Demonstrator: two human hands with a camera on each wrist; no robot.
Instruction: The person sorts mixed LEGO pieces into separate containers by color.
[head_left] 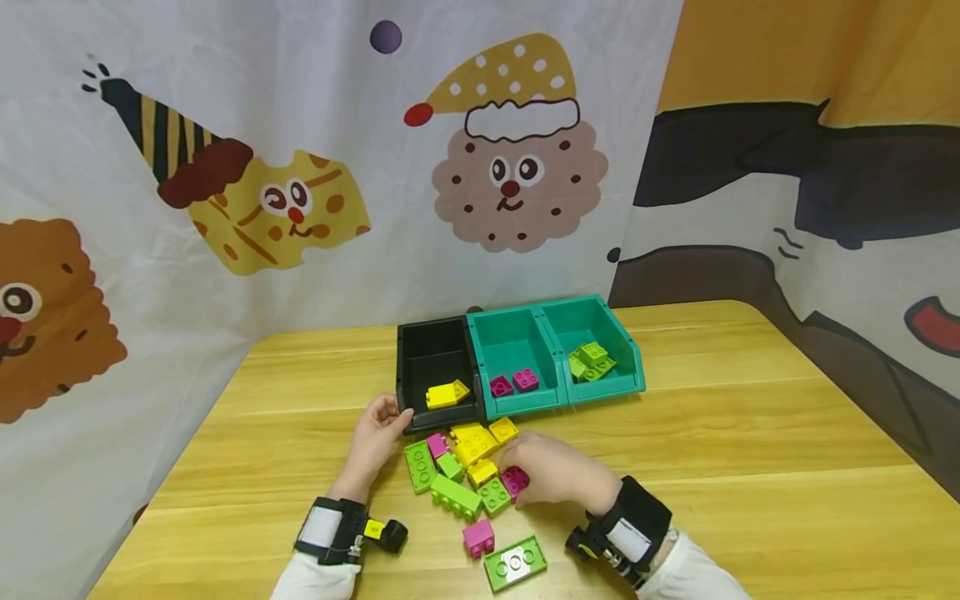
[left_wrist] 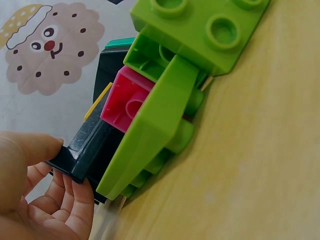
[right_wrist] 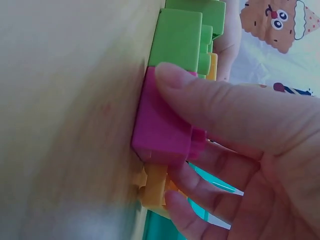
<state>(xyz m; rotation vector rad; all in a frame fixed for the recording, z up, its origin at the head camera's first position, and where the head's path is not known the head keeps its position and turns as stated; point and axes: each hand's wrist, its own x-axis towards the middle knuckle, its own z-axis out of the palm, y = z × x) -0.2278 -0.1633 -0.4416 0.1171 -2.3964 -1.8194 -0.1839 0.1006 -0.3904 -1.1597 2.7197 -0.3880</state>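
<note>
My left hand (head_left: pixel 372 443) grips the front left corner of a black bin (head_left: pixel 433 362), with the thumb on its rim and the fingers curled underneath in the left wrist view. Two yellow pieces (head_left: pixel 446 394) lie in that bin. At the right of the block pile, my right hand (head_left: pixel 561 469) pinches a magenta building block (right_wrist: pixel 162 117); its thumb lies on the near face and the fingers are partly hidden behind. That block rests on the table beside a green block (head_left: pixel 494 496). Several yellow blocks (head_left: pixel 474 444) lie between the hands.
Joined to the black bin are a teal bin (head_left: pixel 513 333) with two magenta blocks and another teal bin (head_left: pixel 581 318) with green blocks. A pink block (head_left: pixel 478 537) and a flat green block (head_left: pixel 515 564) lie nearer on the wooden table (head_left: pixel 757 433). A printed curtain (head_left: pixel 360 292) hangs behind.
</note>
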